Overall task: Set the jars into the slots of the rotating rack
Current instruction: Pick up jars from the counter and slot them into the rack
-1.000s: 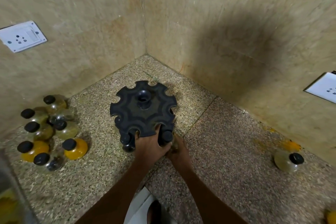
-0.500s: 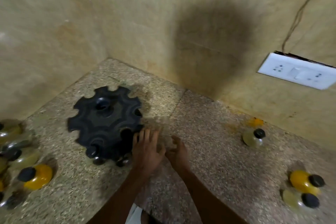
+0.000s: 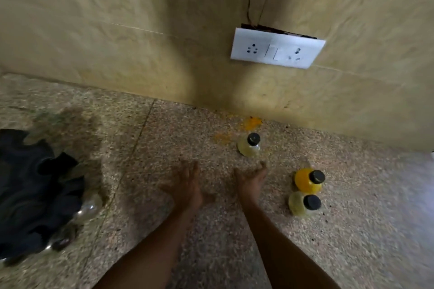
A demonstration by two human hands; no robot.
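The black rotating rack [image 3: 30, 192] sits at the left edge, blurred, with a clear jar [image 3: 88, 207] hanging in a slot on its near right side. Three black-capped jars stand on the counter to the right: a pale one [image 3: 249, 148] near the wall, a bright yellow one [image 3: 306, 180] and another pale one [image 3: 299, 204] beside it. My left hand [image 3: 185, 185] hovers over the counter centre with fingers spread, holding nothing. My right hand [image 3: 252, 180] is stretched out with straight fingers, just short of the pale jar near the wall.
A speckled stone counter [image 3: 211, 230] meets a beige tiled wall. A white socket plate [image 3: 277, 48] with a wire hangs on the wall above the jars. Orange powder [image 3: 251, 123] is spilled at the wall's foot.
The view has swung right, pushing the rack to the left edge. Both hands have left the rack and moved right toward the three jars.
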